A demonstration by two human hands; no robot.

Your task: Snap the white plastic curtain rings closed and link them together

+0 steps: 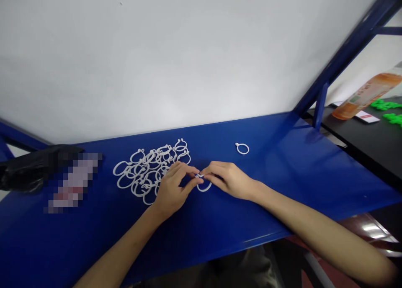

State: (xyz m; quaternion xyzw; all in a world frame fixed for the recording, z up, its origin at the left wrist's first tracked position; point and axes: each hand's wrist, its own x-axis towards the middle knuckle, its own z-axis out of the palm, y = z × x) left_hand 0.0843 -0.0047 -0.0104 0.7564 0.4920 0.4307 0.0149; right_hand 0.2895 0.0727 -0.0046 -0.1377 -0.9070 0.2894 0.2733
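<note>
Between my two hands is a white plastic ring, its loop hanging toward me over the blue surface. Thumb and finger of my left hand pinch the ring's upper end from the left. My right hand pinches the same end from the right, its fingertips almost touching the left ones. The ring's clasp is partly hidden by the fingertips. Just left of and behind my left hand lies a heap of similar white rings, several with open ends. One single white ring lies apart, beyond my right hand, its loop closed.
The blue shelf meets a pale wall at the back. A black plastic bag and a blurred packet lie at the left. At the right, a blue frame post stands before a black table with an orange-liquid bottle and green pieces.
</note>
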